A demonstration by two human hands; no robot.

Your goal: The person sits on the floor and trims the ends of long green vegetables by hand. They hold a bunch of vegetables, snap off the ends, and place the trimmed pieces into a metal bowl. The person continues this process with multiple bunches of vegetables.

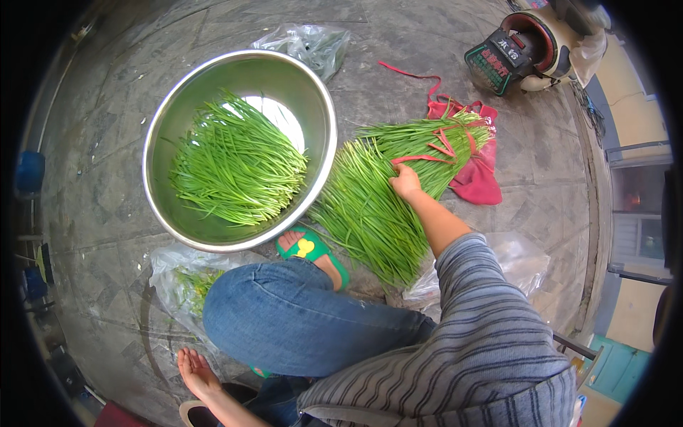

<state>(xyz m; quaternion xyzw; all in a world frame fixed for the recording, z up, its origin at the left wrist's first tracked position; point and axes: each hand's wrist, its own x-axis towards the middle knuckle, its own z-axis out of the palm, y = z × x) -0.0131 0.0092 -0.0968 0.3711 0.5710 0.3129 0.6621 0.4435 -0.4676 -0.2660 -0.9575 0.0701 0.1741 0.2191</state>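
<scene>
My right hand (405, 181) is on the near edge of a tied bundle of green garlic chives (427, 139), its fingers by the loose end of a red tie; whether they pinch it I cannot tell. Beside it, a loose pile of chives (373, 213) spreads on the paving. My left hand (197, 371) is held palm up at the lower left, empty, with its fingers slightly curled. A large steel basin (325, 107) stands in front of me, holding a heap of chives (240, 165) with the pale stem ends to the right.
Under the bundle lies a red cloth (483, 181). A clear plastic bag (165, 261) with green scraps is left of my knee; other plastic bags lie behind the basin (320, 48) and by my right arm (517, 256). A scooter (539, 42) stands at the upper right.
</scene>
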